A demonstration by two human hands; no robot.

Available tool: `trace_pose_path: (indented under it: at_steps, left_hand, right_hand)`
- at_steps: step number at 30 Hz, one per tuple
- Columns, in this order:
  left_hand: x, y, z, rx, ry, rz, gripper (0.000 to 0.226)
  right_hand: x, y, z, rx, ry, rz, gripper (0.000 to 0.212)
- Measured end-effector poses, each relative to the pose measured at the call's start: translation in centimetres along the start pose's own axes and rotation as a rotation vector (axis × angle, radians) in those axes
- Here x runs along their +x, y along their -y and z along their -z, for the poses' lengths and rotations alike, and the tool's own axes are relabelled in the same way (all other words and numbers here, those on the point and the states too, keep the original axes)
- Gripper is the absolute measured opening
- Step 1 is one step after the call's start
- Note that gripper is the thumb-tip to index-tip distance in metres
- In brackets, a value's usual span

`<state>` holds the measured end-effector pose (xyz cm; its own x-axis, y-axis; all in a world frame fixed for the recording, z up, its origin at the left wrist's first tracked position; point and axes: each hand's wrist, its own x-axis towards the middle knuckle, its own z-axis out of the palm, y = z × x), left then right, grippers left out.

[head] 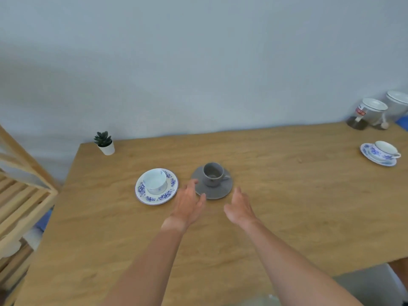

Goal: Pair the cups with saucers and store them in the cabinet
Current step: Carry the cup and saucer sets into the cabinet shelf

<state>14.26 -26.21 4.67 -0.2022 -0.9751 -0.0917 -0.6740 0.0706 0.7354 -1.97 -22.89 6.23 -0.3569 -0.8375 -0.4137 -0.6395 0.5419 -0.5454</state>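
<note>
A grey cup (212, 173) stands on a grey saucer (218, 191) near the middle of the wooden table (287, 206). To its left a white cup (154, 181) sits on a white saucer with blue flowers (167, 193). A third blue-and-white cup (385, 149) rests on its saucer (371, 155) at the far right. My left hand (189, 204) is open, its fingertips at the grey saucer's left rim. My right hand (239, 206) is open just right of that saucer's front edge, holding nothing.
A small potted plant (104, 142) stands at the table's back left corner. Glass jars (371, 113) are at the back right by the wall. A light wooden slatted shelf unit (24, 195) stands to the left of the table.
</note>
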Motion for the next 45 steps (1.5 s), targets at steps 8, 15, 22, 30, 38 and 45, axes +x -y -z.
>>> trace_pose_path:
  at_steps: [8, 15, 22, 30, 38, 45]
  left_hand:
    - [7.7, -0.3, -3.0, -0.010, 0.063, 0.102, 0.071]
    - [10.2, 0.8, -3.8, -0.079, 0.082, 0.059, 0.087]
    - [9.1, 0.9, -2.9, -0.237, 0.179, 0.046, 0.075]
    - [4.1, 1.0, -2.9, -0.308, 0.247, 0.016, 0.074]
    - [-4.6, 0.5, -4.3, -0.382, 0.184, -0.022, 0.071]
    - [-16.0, -0.3, -6.7, -0.404, 0.161, -0.045, 0.076]
  right_hand:
    - [7.0, 0.5, -3.3, 0.464, -0.103, -0.168, 0.042]
    - [8.6, 0.2, -2.2, 0.539, -0.065, -0.177, 0.031]
    - [8.8, -0.6, -0.8, 0.444, 0.025, -0.161, 0.034]
    - [5.0, -3.6, -0.6, 0.566, 0.164, -0.188, 0.034]
    - [-1.7, -7.8, -0.8, 0.612, 0.207, -0.129, 0.030]
    - [-11.1, -13.6, -1.2, 0.588, 0.205, -0.092, 0.027]
